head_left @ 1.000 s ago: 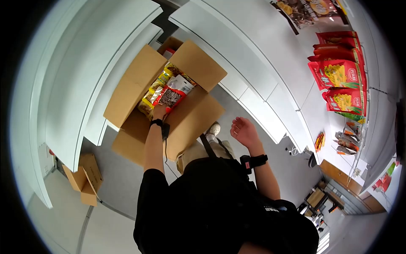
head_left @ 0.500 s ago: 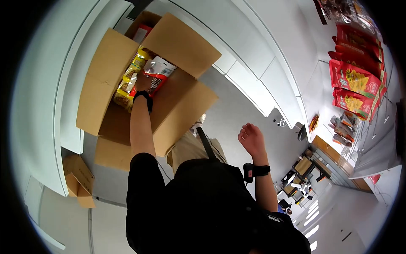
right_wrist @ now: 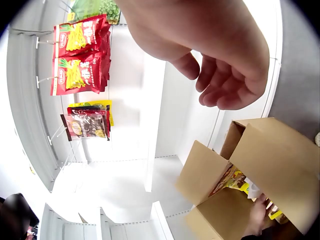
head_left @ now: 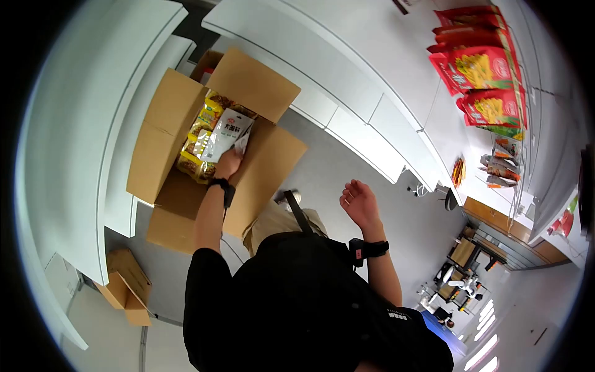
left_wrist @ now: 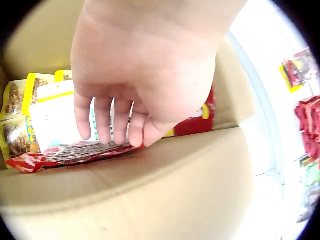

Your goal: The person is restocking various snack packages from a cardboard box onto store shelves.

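Observation:
My left hand (head_left: 229, 163) reaches into an open cardboard box (head_left: 273, 158) and grips the near edge of a white snack bag (head_left: 224, 133). In the left wrist view, the fingers (left_wrist: 103, 117) lie over the bag's white face, with the thumb at its red, crinkled edge. Yellow snack packets (head_left: 192, 149) lie beneath and beside the bag. My right hand (head_left: 361, 203) hangs outside the box with its fingers loosely curled, holding nothing, as the right wrist view also shows.
White shelves (head_left: 334, 56) flank the box on both sides. Red snack bags (head_left: 477, 68) hang from hooks at the right, above smaller packets (head_left: 502, 164). A smaller open carton (head_left: 127, 285) stands on the floor at the lower left.
The snack bag has turned over: its red and dark printed side showed before, its white side now. My left hand reached deeper, then drew back to the bag's near edge. The right hand stays idle.

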The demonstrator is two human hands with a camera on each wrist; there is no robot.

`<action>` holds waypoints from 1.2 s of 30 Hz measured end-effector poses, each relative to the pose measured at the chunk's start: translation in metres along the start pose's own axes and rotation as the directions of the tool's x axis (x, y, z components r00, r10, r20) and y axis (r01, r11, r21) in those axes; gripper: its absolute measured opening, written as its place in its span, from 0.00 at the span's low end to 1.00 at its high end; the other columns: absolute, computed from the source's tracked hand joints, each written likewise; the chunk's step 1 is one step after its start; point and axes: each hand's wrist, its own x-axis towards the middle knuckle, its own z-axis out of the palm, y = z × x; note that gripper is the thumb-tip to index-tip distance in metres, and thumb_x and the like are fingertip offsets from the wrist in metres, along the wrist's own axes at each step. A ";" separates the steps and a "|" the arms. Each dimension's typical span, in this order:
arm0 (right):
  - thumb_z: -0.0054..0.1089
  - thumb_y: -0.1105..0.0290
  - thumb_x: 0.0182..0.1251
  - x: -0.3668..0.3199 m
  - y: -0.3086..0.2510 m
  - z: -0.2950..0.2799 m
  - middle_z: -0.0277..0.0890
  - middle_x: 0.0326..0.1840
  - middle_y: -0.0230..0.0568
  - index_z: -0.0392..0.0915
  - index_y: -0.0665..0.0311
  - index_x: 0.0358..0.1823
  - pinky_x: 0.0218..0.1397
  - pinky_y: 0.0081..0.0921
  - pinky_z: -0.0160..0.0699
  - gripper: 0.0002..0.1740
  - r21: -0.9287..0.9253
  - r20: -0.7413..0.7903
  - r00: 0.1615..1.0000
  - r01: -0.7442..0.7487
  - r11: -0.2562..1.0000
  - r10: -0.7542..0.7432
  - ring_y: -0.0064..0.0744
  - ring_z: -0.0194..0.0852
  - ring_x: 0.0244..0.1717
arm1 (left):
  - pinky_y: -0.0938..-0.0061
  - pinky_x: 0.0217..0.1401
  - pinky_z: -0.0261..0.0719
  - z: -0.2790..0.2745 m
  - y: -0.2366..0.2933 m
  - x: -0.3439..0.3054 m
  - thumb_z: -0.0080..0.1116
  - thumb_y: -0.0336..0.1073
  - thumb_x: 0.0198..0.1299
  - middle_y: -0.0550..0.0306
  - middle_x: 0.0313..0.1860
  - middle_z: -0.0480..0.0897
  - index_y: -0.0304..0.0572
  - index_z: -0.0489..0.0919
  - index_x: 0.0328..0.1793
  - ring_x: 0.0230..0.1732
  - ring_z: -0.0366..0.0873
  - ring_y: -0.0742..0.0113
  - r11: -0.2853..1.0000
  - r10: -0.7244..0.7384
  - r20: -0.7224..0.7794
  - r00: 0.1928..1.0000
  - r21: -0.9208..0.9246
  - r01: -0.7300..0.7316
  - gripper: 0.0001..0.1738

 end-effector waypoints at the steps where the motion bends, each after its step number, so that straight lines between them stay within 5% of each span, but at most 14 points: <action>1: 0.52 0.66 0.67 -0.005 -0.001 -0.003 0.78 0.39 0.36 0.76 0.62 0.40 0.48 0.30 0.72 0.08 0.004 0.020 1.000 0.008 1.000 -0.008 0.30 0.72 0.41 | 0.56 0.52 0.73 -0.004 0.009 -0.012 0.50 0.46 0.56 0.36 0.42 0.81 0.36 0.81 0.45 0.48 0.77 0.39 0.999 0.008 -0.001 1.000 -0.038 -0.008 0.21; 7: 0.54 0.63 0.67 -0.029 0.005 -0.025 0.77 0.46 0.37 0.75 0.61 0.46 0.52 0.31 0.72 0.12 -0.155 0.228 0.973 0.070 0.985 -0.033 0.31 0.72 0.48 | 0.58 0.42 0.75 -0.028 0.104 -0.115 0.50 0.44 0.55 0.41 0.33 0.82 0.36 0.80 0.41 0.39 0.80 0.44 0.975 0.152 -0.163 0.975 -0.135 -0.175 0.19; 12: 0.55 0.60 0.67 -0.069 0.025 -0.045 0.73 0.55 0.40 0.70 0.63 0.57 0.57 0.31 0.70 0.22 -0.435 0.391 0.915 0.283 0.855 -0.104 0.31 0.70 0.55 | 0.61 0.36 0.75 -0.005 0.186 -0.187 0.53 0.43 0.55 0.44 0.28 0.82 0.31 0.79 0.34 0.33 0.81 0.49 0.943 0.312 -0.247 0.918 -0.041 -0.331 0.18; 17: 0.64 0.58 0.59 -0.099 0.036 -0.086 0.71 0.58 0.41 0.63 0.65 0.65 0.62 0.31 0.65 0.35 -0.666 0.494 0.738 0.661 0.346 -0.459 0.37 0.66 0.62 | 0.71 0.34 0.79 0.066 0.260 -0.252 0.54 0.36 0.57 0.54 0.26 0.82 0.30 0.80 0.35 0.30 0.81 0.68 0.778 0.384 -0.097 0.918 -0.501 -0.378 0.13; 19: 0.65 0.59 0.57 -0.117 0.035 -0.104 0.70 0.61 0.43 0.62 0.65 0.66 0.62 0.30 0.66 0.37 -0.615 0.515 0.654 0.732 0.292 -0.554 0.39 0.66 0.62 | 0.72 0.35 0.82 0.097 0.295 -0.286 0.52 0.32 0.58 0.55 0.29 0.81 0.28 0.79 0.37 0.31 0.81 0.68 0.663 0.417 -0.006 0.909 -0.682 -0.308 0.11; 23: 0.63 0.63 0.59 -0.150 0.016 -0.164 0.73 0.57 0.47 0.65 0.65 0.64 0.57 0.28 0.71 0.32 -0.650 0.439 0.550 0.740 0.172 -0.710 0.36 0.72 0.56 | 0.71 0.42 0.85 0.152 0.354 -0.332 0.50 0.31 0.60 0.57 0.33 0.76 0.28 0.77 0.42 0.33 0.78 0.70 0.729 0.514 0.218 0.830 -0.621 -0.288 0.11; 26: 0.57 0.68 0.64 -0.172 0.017 -0.218 0.78 0.47 0.46 0.70 0.66 0.58 0.51 0.29 0.75 0.21 -0.643 0.320 0.421 0.755 0.132 -0.849 0.33 0.77 0.48 | 0.71 0.44 0.84 0.192 0.373 -0.354 0.49 0.32 0.62 0.55 0.33 0.77 0.25 0.77 0.41 0.35 0.78 0.70 0.757 0.581 0.340 0.740 -0.561 -0.336 0.13; 29: 0.49 0.73 0.68 -0.192 0.008 -0.254 0.79 0.39 0.40 0.74 0.67 0.52 0.46 0.26 0.75 0.13 -0.410 0.052 0.527 0.786 0.463 -0.848 0.26 0.77 0.42 | 0.72 0.47 0.81 0.231 0.395 -0.363 0.50 0.34 0.64 0.53 0.37 0.79 0.26 0.77 0.41 0.38 0.78 0.69 0.746 0.649 0.398 0.649 -0.503 -0.437 0.13; 32: 0.46 0.74 0.70 -0.207 0.011 -0.294 0.79 0.37 0.36 0.75 0.68 0.49 0.44 0.22 0.73 0.11 -0.454 -0.010 0.364 0.828 0.328 -0.931 0.20 0.75 0.39 | 0.74 0.48 0.77 0.250 0.397 -0.383 0.54 0.37 0.65 0.55 0.39 0.81 0.29 0.78 0.42 0.41 0.78 0.69 0.643 0.766 0.361 0.532 -0.429 -0.635 0.14; 33: 0.47 0.73 0.70 -0.206 0.012 -0.304 0.79 0.37 0.34 0.75 0.68 0.49 0.43 0.21 0.73 0.11 -0.366 -0.055 0.374 0.855 0.367 -0.926 0.19 0.74 0.38 | 0.75 0.48 0.76 0.253 0.399 -0.389 0.55 0.37 0.65 0.56 0.40 0.81 0.30 0.79 0.43 0.42 0.78 0.70 0.583 0.812 0.333 0.480 -0.406 -0.704 0.14; 36: 0.47 0.71 0.72 -0.199 0.013 -0.321 0.77 0.38 0.29 0.75 0.68 0.47 0.43 0.17 0.70 0.11 -0.125 -0.131 0.430 0.887 0.445 -0.893 0.18 0.72 0.38 | 0.75 0.50 0.74 0.260 0.396 -0.375 0.60 0.38 0.61 0.55 0.46 0.79 0.32 0.77 0.49 0.49 0.76 0.67 0.565 0.825 0.235 0.514 -0.356 -0.744 0.17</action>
